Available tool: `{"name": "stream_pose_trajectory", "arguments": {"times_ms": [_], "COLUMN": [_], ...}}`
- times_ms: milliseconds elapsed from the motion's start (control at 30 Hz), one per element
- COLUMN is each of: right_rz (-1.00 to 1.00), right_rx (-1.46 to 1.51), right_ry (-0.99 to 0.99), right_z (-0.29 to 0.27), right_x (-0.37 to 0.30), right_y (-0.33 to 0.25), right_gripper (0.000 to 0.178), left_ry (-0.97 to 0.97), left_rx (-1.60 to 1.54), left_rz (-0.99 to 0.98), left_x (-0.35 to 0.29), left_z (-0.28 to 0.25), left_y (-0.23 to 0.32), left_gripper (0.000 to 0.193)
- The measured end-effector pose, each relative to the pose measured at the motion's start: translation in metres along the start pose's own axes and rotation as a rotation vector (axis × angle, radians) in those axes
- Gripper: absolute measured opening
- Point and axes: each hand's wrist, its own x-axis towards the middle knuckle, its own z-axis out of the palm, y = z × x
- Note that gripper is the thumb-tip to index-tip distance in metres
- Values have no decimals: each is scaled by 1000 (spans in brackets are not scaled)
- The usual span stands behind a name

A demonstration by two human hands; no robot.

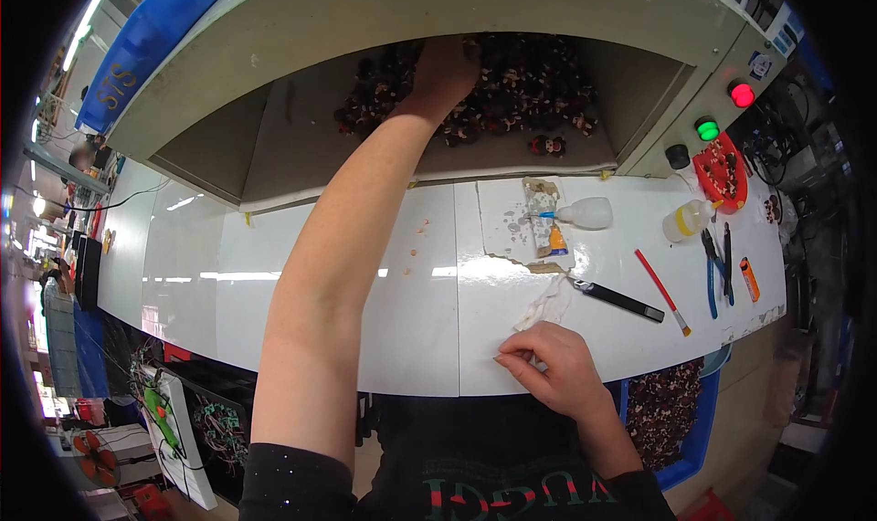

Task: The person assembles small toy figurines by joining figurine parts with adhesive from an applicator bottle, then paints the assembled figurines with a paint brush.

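My left hand point(446, 69) reaches deep into the grey booth, among a heap of small dark figurines point(525, 83) with red and pale details. Its fingers are hidden in shadow under the booth's top edge, so whether they hold one does not show. One figurine point(548, 145) lies apart at the front of the heap. My right hand point(555, 366) rests at the table's near edge, fingers curled and thumb close to the forefinger, with nothing seen in it. Just beyond it lies a crumpled white tissue point(545, 306).
Right of centre are a black-handled blade tool point(617, 300), a red brush point(660, 284), pliers point(712, 270), an orange lighter point(749, 279), a squeeze bottle point(585, 213), a yellowish bottle point(687, 221) and a red tray point(720, 176). A blue bin point(692, 466) of figurines stands below right.
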Motion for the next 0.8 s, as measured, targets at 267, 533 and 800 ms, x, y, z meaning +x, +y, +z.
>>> {"name": "stream_pose_trajectory", "arguments": {"times_ms": [267, 533, 800], "right_rz": [-131, -135, -2], "right_rx": [-38, 30, 138], "right_ry": [132, 262, 154], "right_z": [0, 23, 33], "right_x": [-35, -79, -97], "right_y": [19, 31, 22], "right_gripper": [19, 32, 18], "left_ry": [-222, -503, -365], "left_rx": [-857, -1388, -1385], "left_rz": [-764, -955, -975], "left_x": [-123, -308, -337], "left_z": [-91, -117, -131], "left_y": [99, 213, 233], "left_gripper": [38, 40, 49]}}
